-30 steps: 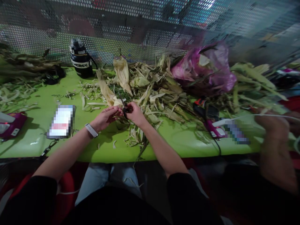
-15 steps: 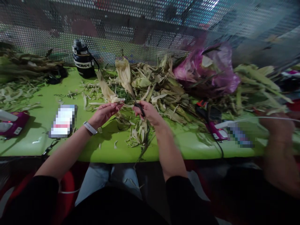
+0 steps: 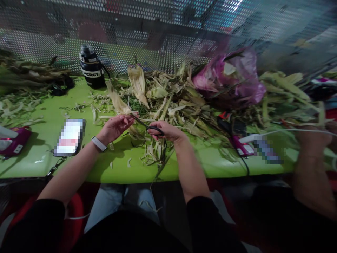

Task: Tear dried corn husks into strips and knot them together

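Observation:
My left hand pinches the lower end of a long pale corn husk that rises up and to the left over the green table. My right hand is closed round the black handles of a pair of scissors, whose blades point left toward the husk at my left fingers. A loose heap of cut husk strips lies just below both hands. A white watch sits on my left wrist.
A big pile of husks fills the table's back, with a pink plastic bag on it. A black bottle stands at the back left. A phone lies left. Another person's arm works at the right.
My hands, joined at the husk a second ago, have drawn apart. The right hand moved right and down with the scissors, and their blades now reach back to the husk.

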Demonstrator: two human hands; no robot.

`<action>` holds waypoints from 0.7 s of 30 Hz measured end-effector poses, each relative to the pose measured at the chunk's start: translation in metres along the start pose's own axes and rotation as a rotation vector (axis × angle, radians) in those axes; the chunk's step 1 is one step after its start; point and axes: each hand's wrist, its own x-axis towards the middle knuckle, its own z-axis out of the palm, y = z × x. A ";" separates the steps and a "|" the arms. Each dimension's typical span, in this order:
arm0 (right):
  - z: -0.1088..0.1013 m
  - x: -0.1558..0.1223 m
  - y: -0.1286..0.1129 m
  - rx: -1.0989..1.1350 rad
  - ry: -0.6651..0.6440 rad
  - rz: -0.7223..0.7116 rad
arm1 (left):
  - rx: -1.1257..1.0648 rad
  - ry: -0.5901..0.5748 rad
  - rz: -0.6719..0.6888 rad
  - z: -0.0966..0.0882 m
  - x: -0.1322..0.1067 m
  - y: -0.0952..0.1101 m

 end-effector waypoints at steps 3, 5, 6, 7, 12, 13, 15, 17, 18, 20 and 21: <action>0.003 0.003 0.001 -0.010 0.000 -0.041 | -0.011 -0.034 -0.020 0.002 -0.002 0.000; 0.005 0.005 0.002 -0.034 0.000 -0.073 | -0.023 -0.059 -0.032 0.002 -0.002 -0.001; 0.005 0.006 0.002 -0.045 0.001 -0.085 | -0.030 -0.065 -0.037 0.002 -0.002 -0.002; 0.006 0.007 0.003 -0.050 0.001 -0.094 | -0.039 -0.067 -0.041 0.002 -0.003 -0.002; 0.008 0.009 0.004 -0.027 -0.005 -0.134 | -0.099 -0.072 -0.061 0.002 -0.003 -0.003; 0.008 0.009 0.004 -0.017 -0.005 -0.140 | -0.104 -0.067 -0.065 0.003 -0.003 -0.003; 0.008 0.010 0.005 0.003 0.001 -0.143 | -0.107 -0.057 -0.072 0.004 -0.003 -0.003; 0.007 0.010 0.006 0.014 0.022 -0.138 | -0.106 -0.074 -0.072 0.004 -0.004 -0.003; 0.007 0.010 0.007 0.014 0.034 -0.135 | -0.102 -0.092 -0.070 0.004 -0.004 -0.003; 0.007 0.010 0.007 0.011 0.048 -0.135 | -0.080 -0.123 -0.064 0.002 -0.003 -0.002; 0.007 0.010 0.007 0.014 0.056 -0.140 | -0.061 -0.130 -0.071 0.000 -0.003 -0.001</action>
